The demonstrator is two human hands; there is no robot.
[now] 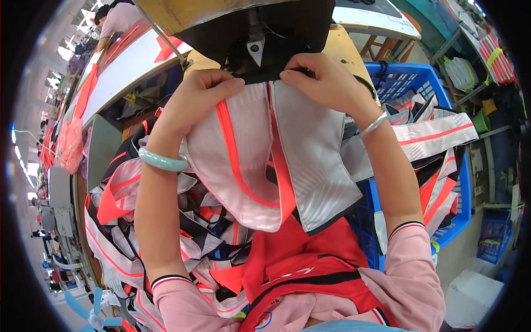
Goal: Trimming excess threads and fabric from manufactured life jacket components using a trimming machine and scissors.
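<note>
Stretched between my two hands is a sewn fabric piece (315,149), silver-grey and pale pink with neon orange-red strips and dark edging. My left hand (207,94) is closed on its upper left edge, thumb on top. At the upper right edge my right hand (326,80) pinches the dark band with thumb and curled fingers. The piece's top edge lies at the dark machine head (221,41), just below its pointed metal part (255,51). Its lower part hangs down towards my red apron (304,260). The fingertips under the cloth are hidden.
Heaped at the left are several similar fabric pieces (119,238). A blue plastic basket (453,205) at the right holds more, some draped over its rim. A white-topped table (127,72) runs back left, where another person (119,22) leans. A small blue fan (95,320) stands lower left.
</note>
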